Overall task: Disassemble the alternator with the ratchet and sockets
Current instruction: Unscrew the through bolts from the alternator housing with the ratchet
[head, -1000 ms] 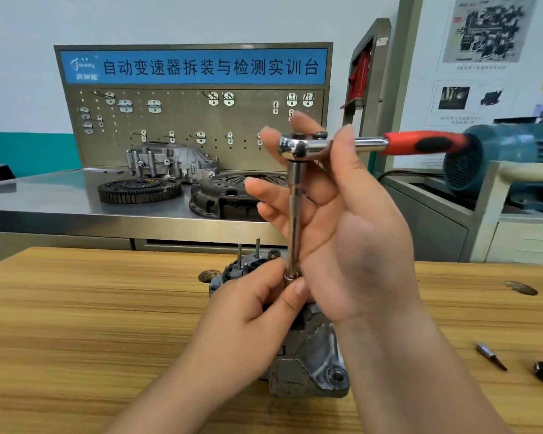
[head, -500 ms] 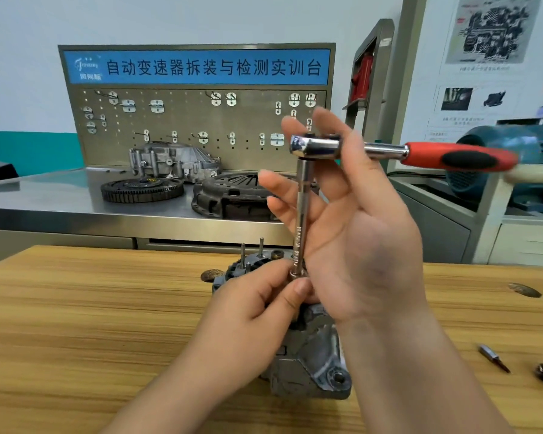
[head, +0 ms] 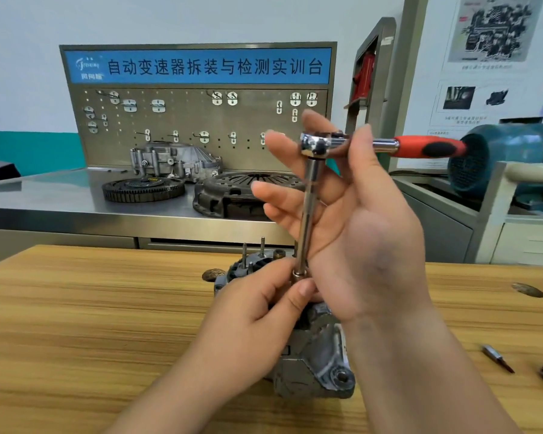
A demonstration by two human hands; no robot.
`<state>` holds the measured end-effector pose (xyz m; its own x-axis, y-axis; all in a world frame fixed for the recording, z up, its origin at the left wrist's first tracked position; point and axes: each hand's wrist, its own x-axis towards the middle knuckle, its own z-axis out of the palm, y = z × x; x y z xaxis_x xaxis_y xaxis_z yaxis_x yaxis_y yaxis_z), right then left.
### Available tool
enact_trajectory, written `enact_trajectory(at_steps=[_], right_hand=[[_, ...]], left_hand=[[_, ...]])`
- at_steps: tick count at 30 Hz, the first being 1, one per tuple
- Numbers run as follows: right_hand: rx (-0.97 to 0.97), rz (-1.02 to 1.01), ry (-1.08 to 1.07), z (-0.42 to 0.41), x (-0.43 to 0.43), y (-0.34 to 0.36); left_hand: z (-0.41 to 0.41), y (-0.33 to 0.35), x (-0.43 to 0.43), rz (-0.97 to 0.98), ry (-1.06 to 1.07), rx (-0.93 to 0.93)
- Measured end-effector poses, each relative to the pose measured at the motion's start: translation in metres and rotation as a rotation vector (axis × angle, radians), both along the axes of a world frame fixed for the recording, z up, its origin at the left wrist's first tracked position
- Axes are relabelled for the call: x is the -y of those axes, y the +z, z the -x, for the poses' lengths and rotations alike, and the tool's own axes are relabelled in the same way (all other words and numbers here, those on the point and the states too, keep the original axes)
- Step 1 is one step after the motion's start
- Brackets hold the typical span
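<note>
Ratchet held upright over the alternator, with both your hands on the tool.

Your right hand (head: pixel 367 233) pinches the ratchet (head: pixel 320 145) just behind its head, thumb in front and the other fingers spread nearly straight behind it; the red handle points toward the right of the frame. The extension bar (head: pixel 306 214) drops from the head, leaning slightly, and your left hand (head: pixel 257 311) pinches its lower end between thumb and forefinger, right at the top of the alternator (head: pixel 314 355) — those fingers hide what the tip meets. The alternator stands on the wooden counter (head: pixel 91 324) at lower centre, and a small metal bit (head: pixel 497 358) lies at lower right. Behind, a toothed ring (head: pixel 143 189) and a clutch cover (head: pixel 242 192) sit on the steel counter (head: pixel 44 198).
</note>
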<state>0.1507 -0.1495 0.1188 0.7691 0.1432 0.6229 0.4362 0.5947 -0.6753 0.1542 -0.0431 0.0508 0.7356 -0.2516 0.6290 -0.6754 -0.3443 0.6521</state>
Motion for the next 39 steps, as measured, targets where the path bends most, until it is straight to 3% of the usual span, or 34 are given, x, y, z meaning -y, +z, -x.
enact_trajectory(at_steps=[7,14,21,29,39], right_hand=[[0.128,-0.009,-0.123,0.0015,-0.0022,-0.0001],[-0.039,-0.026,0.026,-0.0016,0.0013,-0.0004],[0.088,-0.054,-0.076,0.0013,-0.001,0.0012],[-0.033,-0.028,0.028,-0.0005,0.0,-0.0009],[0.067,-0.092,-0.043,0.0001,-0.0031,-0.0006]], left_hand=[[-0.0043,-0.0033,0.0004,0.017,0.012,-0.024],[0.0015,0.0006,-0.0009,0.004,-0.036,0.004],[-0.0017,-0.0014,0.0015,0.001,-0.002,-0.021],[0.0014,-0.0019,0.0004,0.016,0.004,-0.013],[-0.0021,-0.0028,0.0002,0.015,0.023,-0.022]])
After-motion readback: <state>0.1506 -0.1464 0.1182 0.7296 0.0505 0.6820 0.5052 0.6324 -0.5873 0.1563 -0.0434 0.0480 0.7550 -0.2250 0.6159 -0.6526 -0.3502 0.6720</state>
